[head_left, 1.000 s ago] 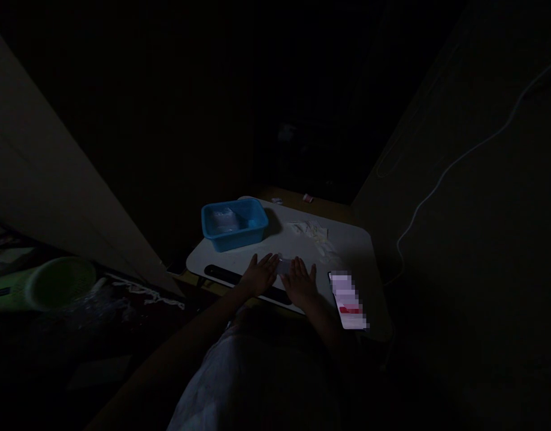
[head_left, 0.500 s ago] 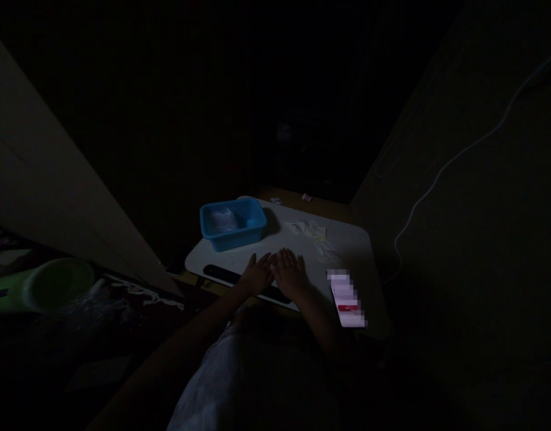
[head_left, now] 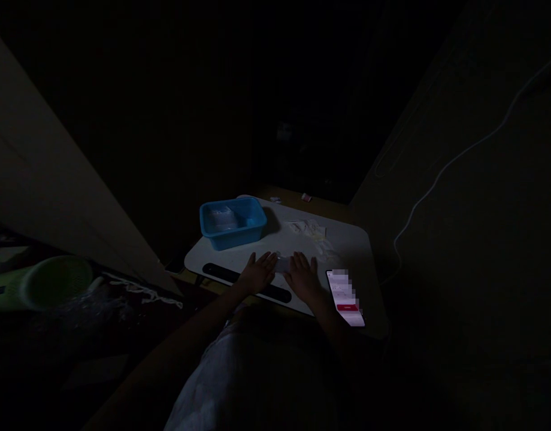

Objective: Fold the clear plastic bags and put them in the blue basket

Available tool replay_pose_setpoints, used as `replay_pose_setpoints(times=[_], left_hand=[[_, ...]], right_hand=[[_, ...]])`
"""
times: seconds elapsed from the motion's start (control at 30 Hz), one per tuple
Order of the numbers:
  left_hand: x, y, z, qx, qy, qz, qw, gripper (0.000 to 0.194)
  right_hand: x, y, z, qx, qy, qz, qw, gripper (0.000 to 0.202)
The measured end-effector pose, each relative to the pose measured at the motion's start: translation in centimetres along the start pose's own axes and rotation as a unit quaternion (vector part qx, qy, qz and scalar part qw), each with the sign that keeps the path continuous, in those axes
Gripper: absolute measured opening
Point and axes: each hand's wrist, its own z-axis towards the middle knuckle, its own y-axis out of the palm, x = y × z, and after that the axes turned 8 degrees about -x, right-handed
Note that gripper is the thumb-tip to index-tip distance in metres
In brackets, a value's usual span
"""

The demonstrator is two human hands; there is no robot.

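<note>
Near the front edge of the white surface (head_left: 233, 259), I have the hands set apart, palms down, with fingers stretched out rather than curled. The left hand (head_left: 258, 273) and the right hand (head_left: 304, 278) lie at either end of a small translucent packet (head_left: 282, 264), fingertips at its edges; neither grips it. I read that flat spread as a way to keep something thin and slippery smooth and steady, though the light is too poor for me to be sure how firmly they press.

Just beyond the right hand lie some clear packets (head_left: 328, 250), and past them a loose row of white packets (head_left: 308, 228), probably laid flat so they don't slide about. A lit phone (head_left: 347, 316) rests to the right, screen up, angled where I can glance at it without reaching over the work.

Over to the left, beyond the left hand, stands a blue basin (head_left: 238, 240) with a pale wrapped bundle (head_left: 224, 220) inside; its walls would keep the contents together. Farther left, off the surface, a green tub (head_left: 30, 287) lies tipped on its side.
</note>
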Motion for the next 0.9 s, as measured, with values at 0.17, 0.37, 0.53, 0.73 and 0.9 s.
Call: replay_pose_setpoints(times=[0.17, 0.37, 0.53, 0.73, 0.9], left_hand=[[0.0, -0.1, 0.1, -0.008, -0.001, -0.011, 1.000, 0.048], [0.1, -0.2, 0.0, -0.008, -0.003, -0.020, 1.000, 0.047], [0.1, -0.3, 0.0, -0.005, -0.002, -0.019, 1.000, 0.047], [-0.1, -0.1, 0.1, -0.006, 0.001, -0.025, 1.000, 0.048], [-0.2, 0.0, 0.2, -0.010, 0.002, -0.036, 0.999, 0.048]], right_hand=[[-0.2, -2.0, -0.2, -0.028, -0.108, -0.013, 0.994, 0.050], [0.0, -2.3, 0.3, -0.018, -0.106, -0.025, 0.994, 0.049], [0.3, -2.0, 0.4, -0.014, -0.091, -0.027, 0.995, 0.031], [0.4, -1.6, 0.5, 0.009, -0.116, -0.009, 0.993, 0.024], [0.3, -1.1, -0.1, 0.031, -0.124, 0.030, 0.991, 0.027]])
